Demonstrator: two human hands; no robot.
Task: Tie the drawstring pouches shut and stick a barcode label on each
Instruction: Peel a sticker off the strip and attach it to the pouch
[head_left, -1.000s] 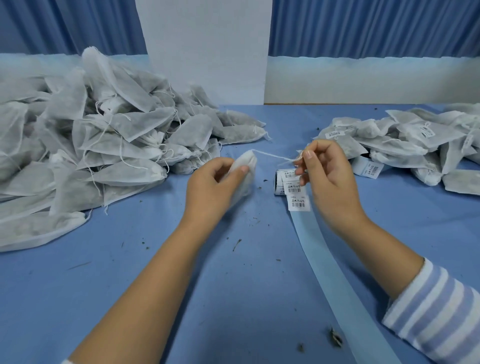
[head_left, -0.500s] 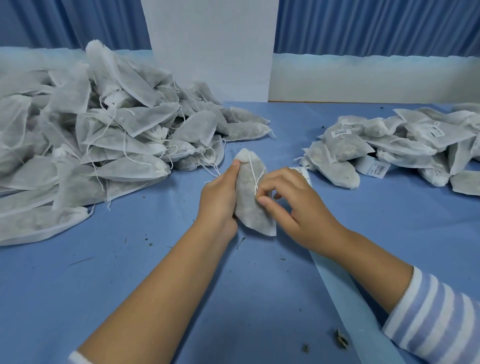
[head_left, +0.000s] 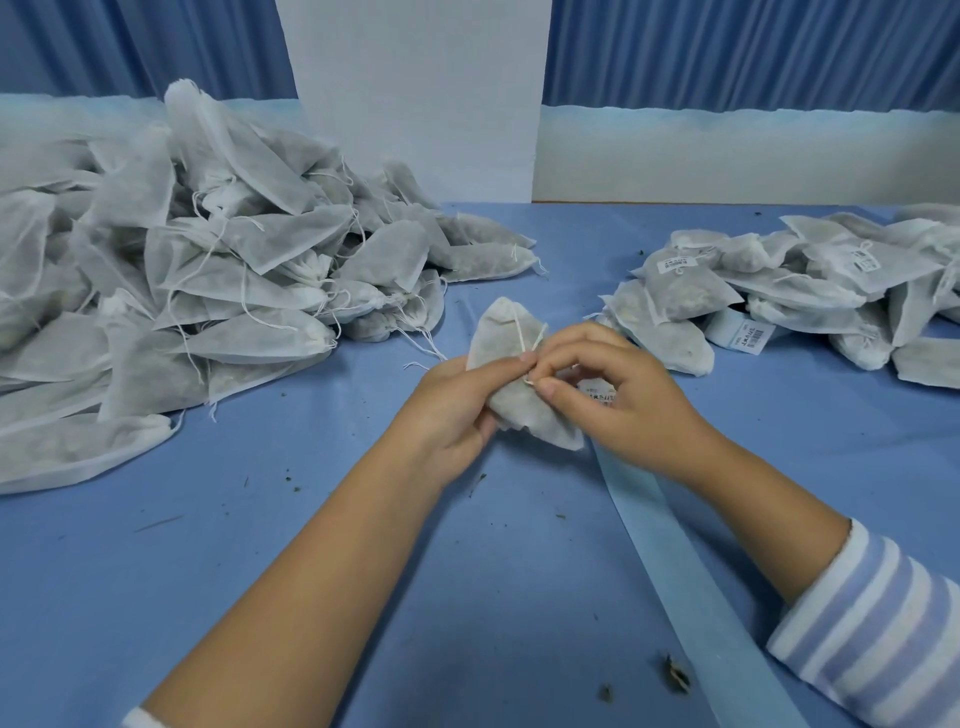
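Observation:
A white drawstring pouch (head_left: 506, 338) is held just above the blue table (head_left: 260, 545) at the centre. My left hand (head_left: 457, 410) grips its left side, thumb on the front. My right hand (head_left: 618, 395) pinches the thin white drawstring (head_left: 524, 335) against the pouch's middle with thumb and forefinger. The barcode label roll (head_left: 597, 392) lies under my right hand, mostly hidden, and its blue backing strip (head_left: 691, 582) trails toward the lower right.
A large heap of unlabelled pouches (head_left: 182, 270) fills the left side. A smaller pile of labelled pouches (head_left: 779, 291) lies at the right. A white board (head_left: 415, 98) stands at the back. Dark crumbs (head_left: 675, 678) dot the table.
My right hand pulled the drawstring out to the right, then came back to the pouch. The pouch turned upright between both hands, and the string is now pinched against its middle.

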